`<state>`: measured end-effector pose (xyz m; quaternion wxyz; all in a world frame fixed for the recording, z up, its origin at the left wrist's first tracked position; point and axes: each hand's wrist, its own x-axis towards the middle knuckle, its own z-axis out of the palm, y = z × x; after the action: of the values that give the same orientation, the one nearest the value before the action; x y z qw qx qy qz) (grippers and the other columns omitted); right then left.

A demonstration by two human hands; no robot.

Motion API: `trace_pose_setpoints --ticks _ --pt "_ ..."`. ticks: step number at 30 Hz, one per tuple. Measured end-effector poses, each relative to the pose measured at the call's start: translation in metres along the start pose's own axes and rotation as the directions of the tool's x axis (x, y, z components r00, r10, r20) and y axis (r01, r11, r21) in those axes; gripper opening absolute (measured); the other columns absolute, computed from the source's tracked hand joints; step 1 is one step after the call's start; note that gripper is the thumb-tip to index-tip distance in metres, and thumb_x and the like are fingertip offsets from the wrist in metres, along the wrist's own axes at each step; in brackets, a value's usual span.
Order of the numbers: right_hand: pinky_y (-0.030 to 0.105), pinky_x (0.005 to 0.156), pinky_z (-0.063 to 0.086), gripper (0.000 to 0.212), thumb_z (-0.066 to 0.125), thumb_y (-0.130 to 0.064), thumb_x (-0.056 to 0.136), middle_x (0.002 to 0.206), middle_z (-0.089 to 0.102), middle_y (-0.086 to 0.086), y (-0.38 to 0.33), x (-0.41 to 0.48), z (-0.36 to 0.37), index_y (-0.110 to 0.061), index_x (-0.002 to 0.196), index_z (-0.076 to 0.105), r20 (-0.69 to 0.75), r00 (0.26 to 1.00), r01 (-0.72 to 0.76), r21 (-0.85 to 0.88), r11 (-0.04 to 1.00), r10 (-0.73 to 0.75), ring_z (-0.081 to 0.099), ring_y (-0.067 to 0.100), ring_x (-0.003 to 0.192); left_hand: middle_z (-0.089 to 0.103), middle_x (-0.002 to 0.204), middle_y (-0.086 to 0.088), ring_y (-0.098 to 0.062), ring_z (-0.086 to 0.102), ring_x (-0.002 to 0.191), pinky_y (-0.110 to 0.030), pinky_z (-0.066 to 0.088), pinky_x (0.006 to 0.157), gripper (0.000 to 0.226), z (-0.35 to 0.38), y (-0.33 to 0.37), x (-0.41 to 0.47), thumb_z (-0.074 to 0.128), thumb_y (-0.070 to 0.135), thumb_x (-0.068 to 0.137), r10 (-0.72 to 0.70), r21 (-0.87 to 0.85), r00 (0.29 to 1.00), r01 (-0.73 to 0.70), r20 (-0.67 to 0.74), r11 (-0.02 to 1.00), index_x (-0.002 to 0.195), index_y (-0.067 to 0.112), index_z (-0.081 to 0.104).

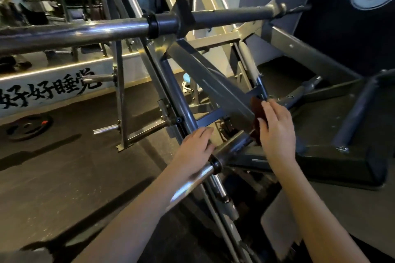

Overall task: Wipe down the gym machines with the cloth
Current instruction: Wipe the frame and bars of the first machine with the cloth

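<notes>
At machine frame: R hand grasps cloth against it; L hand released, resting on bar beside frame.

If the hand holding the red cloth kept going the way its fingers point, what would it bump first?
Probably the slanted grey frame bar. The right hand points up and left, with the cloth between it and that bar, seemingly touching already.
</notes>
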<state>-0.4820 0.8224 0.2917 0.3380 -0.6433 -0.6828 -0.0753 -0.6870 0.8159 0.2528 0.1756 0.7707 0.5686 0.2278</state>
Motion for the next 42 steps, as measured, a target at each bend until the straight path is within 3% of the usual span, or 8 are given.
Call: trace_pose_setpoints --ticks 5,9,14,19,24,35,39,42 --pt "0.040 0.118 0.020 0.056 0.048 -0.026 0.098 0.156 0.030 0.004 0.015 -0.005 0.005 -0.018 0.150 0.028 0.224 0.968 -0.079 -0.156 0.985 0.113 0.025 0.021 0.145 0.013 0.162 0.004 -0.013 0.009 0.149 -0.040 0.010 0.123 0.058 -0.021 0.029 0.066 0.039 0.033 0.103 0.170 0.046 0.983 -0.167 -0.076 0.985 0.155 0.021 0.016" --pt "0.039 0.117 0.017 0.061 0.046 -0.030 0.099 0.159 0.023 0.002 0.013 -0.009 0.006 -0.019 0.153 0.021 0.217 0.964 -0.107 -0.222 0.969 0.156 0.020 0.021 0.147 0.003 0.163 0.004 -0.014 -0.004 0.150 -0.040 -0.001 0.123 0.057 -0.028 0.030 0.111 0.027 0.039 0.105 0.213 0.212 0.976 -0.197 -0.056 0.957 0.155 0.020 0.009" --pt "0.041 0.118 0.024 0.057 0.040 -0.034 0.102 0.158 0.027 0.003 -0.013 0.042 0.035 -0.020 0.153 0.020 0.219 0.963 -0.119 -0.171 0.978 0.156 0.028 0.022 0.144 0.011 0.163 0.004 -0.014 -0.003 0.150 -0.038 -0.002 0.122 0.055 -0.020 0.017 0.129 0.026 0.040 0.104 0.265 0.307 0.961 -0.231 -0.074 0.923 0.154 0.020 0.016" --pt "0.040 0.118 0.022 0.056 0.039 -0.036 0.102 0.159 0.022 -0.002 -0.012 0.044 0.030 -0.027 0.153 0.018 0.279 0.945 -0.145 -0.113 0.983 0.172 0.023 0.018 0.145 0.012 0.162 0.006 -0.012 -0.003 0.150 -0.035 -0.006 0.120 0.055 -0.011 0.006 0.133 0.025 0.041 0.103 0.309 0.284 0.944 -0.268 -0.112 0.921 0.154 0.021 0.017" --pt "0.033 0.117 0.013 0.057 0.040 -0.036 0.101 0.160 0.020 -0.005 0.003 0.007 0.012 -0.028 0.153 0.017 0.233 0.932 -0.223 -0.232 0.947 0.277 0.017 0.016 0.147 0.014 0.162 0.006 -0.012 -0.002 0.150 -0.034 -0.010 0.118 0.054 -0.009 0.000 0.135 0.025 0.041 0.104 0.336 0.268 0.933 -0.292 -0.132 0.918 0.154 0.021 0.019" --pt "0.039 0.118 0.023 0.057 0.040 -0.037 0.101 0.158 0.024 -0.003 -0.007 0.050 0.036 -0.028 0.153 0.017 0.291 0.949 -0.104 -0.086 0.991 0.125 0.025 0.017 0.144 0.017 0.160 0.012 -0.005 -0.002 0.148 -0.035 -0.003 0.122 0.066 -0.015 -0.003 0.137 0.003 0.052 0.095 0.324 0.245 0.941 -0.293 -0.094 0.924 0.153 0.026 0.023" --pt "0.038 0.118 0.025 0.059 0.041 -0.039 0.100 0.158 0.025 -0.002 0.008 0.030 0.025 -0.028 0.153 0.016 0.284 0.946 -0.113 -0.155 0.981 0.154 0.025 0.018 0.144 0.011 0.161 0.016 0.000 -0.007 0.147 -0.035 0.000 0.123 0.050 -0.017 0.000 0.136 0.019 0.042 0.105 0.249 0.158 0.967 -0.237 -0.060 0.958 0.153 0.028 0.019" --pt "0.038 0.115 0.029 0.055 0.039 -0.038 0.101 0.155 0.031 0.002 -0.003 0.063 0.043 -0.024 0.152 0.022 0.270 0.961 -0.048 -0.046 0.998 0.059 0.033 0.020 0.140 0.014 0.160 0.017 0.003 -0.005 0.146 -0.035 0.003 0.123 0.048 -0.022 0.003 0.134 0.025 0.037 0.105 0.222 0.045 0.974 -0.220 -0.042 0.974 0.152 0.029 0.022"
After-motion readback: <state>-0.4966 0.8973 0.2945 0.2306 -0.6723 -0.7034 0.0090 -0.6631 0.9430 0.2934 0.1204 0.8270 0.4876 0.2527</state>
